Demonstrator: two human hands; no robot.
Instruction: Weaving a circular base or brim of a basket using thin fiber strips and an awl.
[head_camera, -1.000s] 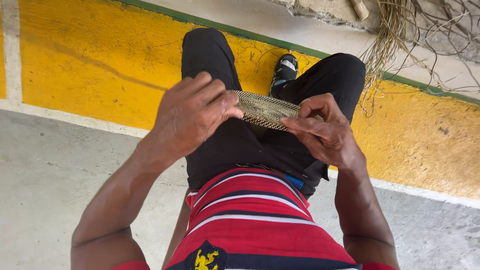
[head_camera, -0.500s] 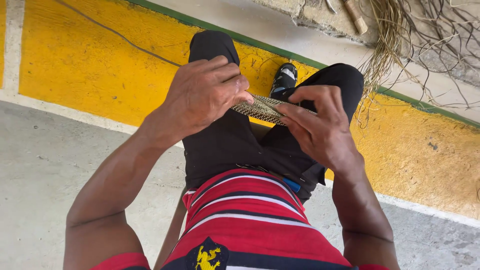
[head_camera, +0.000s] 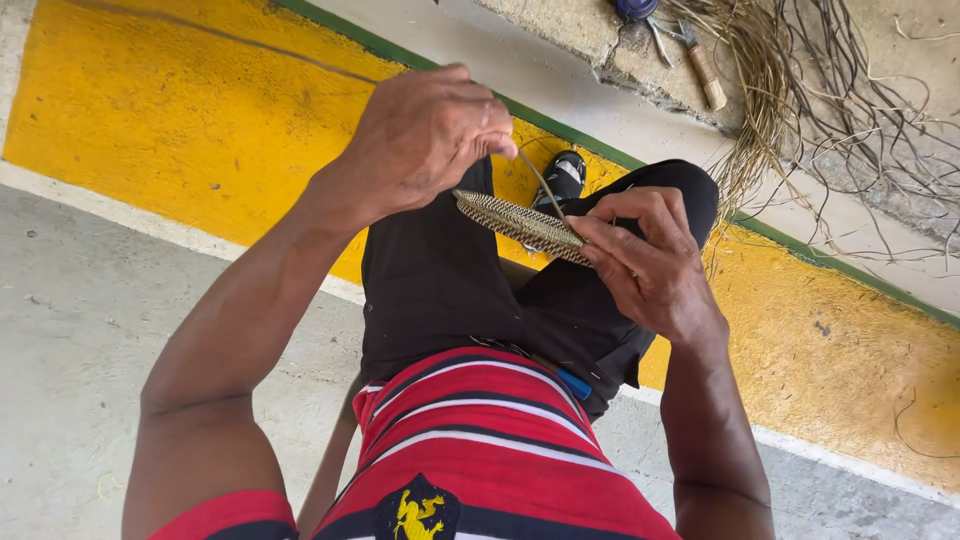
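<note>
From my remote view this looks like an outdoor or open-sided craft spot at ground level, not a fitted workshop: I see a bare concrete floor (head_camera: 70, 380) crossed by a broad yellow painted band (head_camera: 170, 120) edged in white and green. Against a rough concrete ledge (head_camera: 590, 30) lies a loose heap of dried fibres and dark vines (head_camera: 800, 110), with a wooden-handled tool (head_camera: 705, 75) beside it.

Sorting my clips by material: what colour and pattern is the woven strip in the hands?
Straw-tan woven strip, fine criss-cross weave, clearest in the head view.
</note>
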